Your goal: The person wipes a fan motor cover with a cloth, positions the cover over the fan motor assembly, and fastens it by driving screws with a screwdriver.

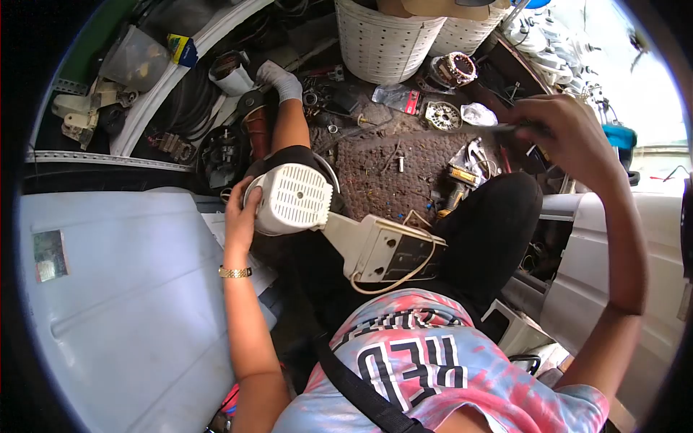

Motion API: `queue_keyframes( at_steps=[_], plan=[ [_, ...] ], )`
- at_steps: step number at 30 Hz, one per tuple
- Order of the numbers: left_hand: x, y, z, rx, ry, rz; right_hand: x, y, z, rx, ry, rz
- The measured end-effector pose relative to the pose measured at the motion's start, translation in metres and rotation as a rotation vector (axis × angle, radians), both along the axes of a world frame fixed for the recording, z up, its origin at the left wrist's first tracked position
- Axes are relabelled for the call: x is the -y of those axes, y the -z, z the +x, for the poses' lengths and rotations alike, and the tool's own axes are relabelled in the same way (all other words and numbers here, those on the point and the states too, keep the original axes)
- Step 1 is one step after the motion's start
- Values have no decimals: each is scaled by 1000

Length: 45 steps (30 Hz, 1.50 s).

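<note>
A white electric fan body (294, 196) without blades lies across my lap, its slotted motor cover facing up. My left hand (244, 211) grips the motor end from the side, fingers curled at its rim. From the cover, a neck leads to the control base (401, 251), where a pale cord (393, 289) loops around. My right hand (567, 133) is raised off to the right, away from the fan, fingers closed around a slender dark tool (516, 131). Motion blur hides the tool's exact kind.
A brown mat (368, 169) holds small loose parts. Beyond it are a round metal motor end plate (442, 115), a copper-wound stator (455, 70) and a perforated white basket (386, 43). A yellow power tool (458, 189) lies by my knee. White panels flank me.
</note>
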<state>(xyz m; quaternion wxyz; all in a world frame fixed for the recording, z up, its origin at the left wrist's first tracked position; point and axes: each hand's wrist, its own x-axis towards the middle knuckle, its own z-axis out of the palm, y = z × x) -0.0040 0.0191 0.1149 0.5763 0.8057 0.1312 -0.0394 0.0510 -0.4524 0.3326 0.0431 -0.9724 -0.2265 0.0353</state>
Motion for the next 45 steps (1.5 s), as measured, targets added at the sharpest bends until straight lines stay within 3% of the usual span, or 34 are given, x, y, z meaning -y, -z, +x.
queue_keyframes(
  at_steps=[3,5,7,9,11,14,17,19,20,21,23,25,26,27,28,31,33,36,39,45],
  plan=[
    [1,-13,-2,-5,-8,-12,87,50,7,-64,367,102],
    [-3,-12,0,27,-34,-35,180,126,7,-172,464,223],
    [-9,-13,0,34,-42,-30,252,217,-17,-105,498,127],
    [-13,-12,-2,56,13,-86,282,286,-49,-280,600,222],
    [-21,-11,-3,76,68,-135,291,359,-84,-240,838,330],
    [-33,1,-9,88,94,-120,267,391,-114,-302,956,290],
    [-32,11,-17,147,53,-135,310,472,-133,-289,704,463],
    [-48,22,-21,114,42,-182,309,457,-107,-234,731,445],
    [-47,24,-23,135,24,-187,319,451,-87,78,733,466],
    [-45,23,-23,129,27,-194,293,389,-58,235,691,423],
    [-42,23,-25,114,28,-214,244,277,-12,402,782,619],
    [-44,30,-25,123,22,-273,133,168,3,352,612,1068],
    [-45,33,-24,126,21,-305,91,137,-1,116,673,958],
    [-41,33,-25,118,15,-314,51,144,0,174,359,801],
    [-37,31,-27,111,9,-322,7,161,-1,-44,181,781],
    [-39,32,-26,117,14,-271,-134,248,-32,-1029,-127,601],
    [-33,28,-35,148,27,-271,-177,272,-56,-1329,-180,513],
    [-31,26,-39,202,13,-166,-174,232,-73,-1342,114,577],
    [-18,16,-38,250,8,-121,-172,230,-73,-1534,91,682],
    [17,-17,-24,300,29,-136,-143,208,-76,-1353,57,746]
  ],
)
